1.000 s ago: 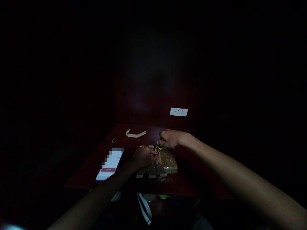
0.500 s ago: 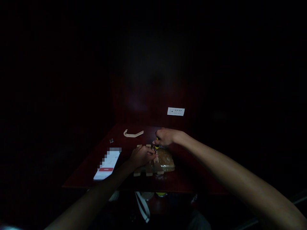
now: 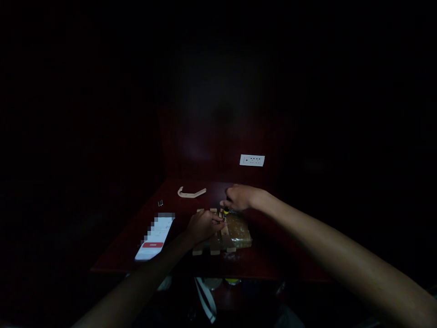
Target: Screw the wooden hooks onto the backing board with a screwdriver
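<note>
My right hand (image 3: 239, 197) is closed around a black-and-yellow screwdriver (image 3: 226, 211), held upright with its tip down at a wooden slat. Beside that tip is my left hand (image 3: 204, 225), thumb and forefinger brought together over the slat; whatever they pinch is too small and dark to make out. Under both hands lies a small wooden slatted frame (image 3: 215, 252), its slats running front to back. Its right side touches a brown block wrapped in clear plastic (image 3: 239, 230), and the left hand hides part of the frame.
On the dark red table (image 3: 119, 259) a phone with a lit screen (image 3: 159, 234) lies left of the frame. Several small metal pieces (image 3: 160, 203) and a hooked wooden piece (image 3: 191, 194) lie farther back. A white strap (image 3: 205, 298) hangs below the front edge; a socket plate (image 3: 251, 160) is on the wall.
The view has shifted slightly. My right hand has turned a little on the screwdriver, with less of its yellow part showing; my left hand stays at the slat.
</note>
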A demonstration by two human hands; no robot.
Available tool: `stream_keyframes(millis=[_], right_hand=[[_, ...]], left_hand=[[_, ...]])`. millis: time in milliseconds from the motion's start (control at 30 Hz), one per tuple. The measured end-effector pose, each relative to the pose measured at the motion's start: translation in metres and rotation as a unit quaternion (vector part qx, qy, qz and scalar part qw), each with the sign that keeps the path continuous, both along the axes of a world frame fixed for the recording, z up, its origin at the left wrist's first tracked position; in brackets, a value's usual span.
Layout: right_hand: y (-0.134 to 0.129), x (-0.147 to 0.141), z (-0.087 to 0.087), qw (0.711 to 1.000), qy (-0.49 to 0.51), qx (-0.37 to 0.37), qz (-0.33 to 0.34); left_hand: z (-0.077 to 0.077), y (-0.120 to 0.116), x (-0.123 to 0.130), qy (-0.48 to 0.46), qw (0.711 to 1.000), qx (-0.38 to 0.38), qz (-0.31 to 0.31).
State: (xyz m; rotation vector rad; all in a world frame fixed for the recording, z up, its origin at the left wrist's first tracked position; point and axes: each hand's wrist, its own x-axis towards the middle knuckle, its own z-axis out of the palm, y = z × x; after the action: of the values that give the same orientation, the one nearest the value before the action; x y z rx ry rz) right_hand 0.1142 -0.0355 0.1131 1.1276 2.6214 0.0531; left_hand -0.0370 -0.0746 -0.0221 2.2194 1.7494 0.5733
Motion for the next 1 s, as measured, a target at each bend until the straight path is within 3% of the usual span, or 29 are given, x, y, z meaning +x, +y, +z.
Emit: stream_keyframes(millis=[133, 233, 367, 533, 700, 867, 1000], right_hand=[[-0.002, 0.003, 0.001, 0.998, 0.032, -0.054, 0.015], [-0.001, 0.004, -0.002, 0.997, 0.05, -0.038, 0.048], [0.0, 0.0, -0.004, 0.999, 0.022, -0.01, 0.027], [0.0, -0.003, -0.004, 0.996, 0.056, -0.055, 0.043], [0.001, -0.003, -0.005, 0.998, 0.034, -0.01, 0.048], [-0.003, -0.006, -0.001, 0.996, 0.048, -0.069, 0.005], [-0.001, -0.001, -0.004, 0.995, 0.067, -0.053, 0.05]], left_hand=[[-0.003, 0.002, -0.001, -0.015, 1.0, 0.001, 0.004], [-0.004, 0.002, -0.001, -0.015, 1.0, 0.007, 0.003], [-0.005, 0.002, -0.001, -0.013, 1.0, 0.009, -0.006], [-0.006, 0.003, -0.002, -0.017, 1.0, 0.005, -0.005], [-0.005, 0.003, -0.001, -0.006, 1.0, 0.008, 0.005], [-0.004, 0.002, -0.003, -0.015, 1.0, 0.012, -0.007], [-0.005, 0.001, -0.002, -0.013, 1.0, 0.005, -0.003]])
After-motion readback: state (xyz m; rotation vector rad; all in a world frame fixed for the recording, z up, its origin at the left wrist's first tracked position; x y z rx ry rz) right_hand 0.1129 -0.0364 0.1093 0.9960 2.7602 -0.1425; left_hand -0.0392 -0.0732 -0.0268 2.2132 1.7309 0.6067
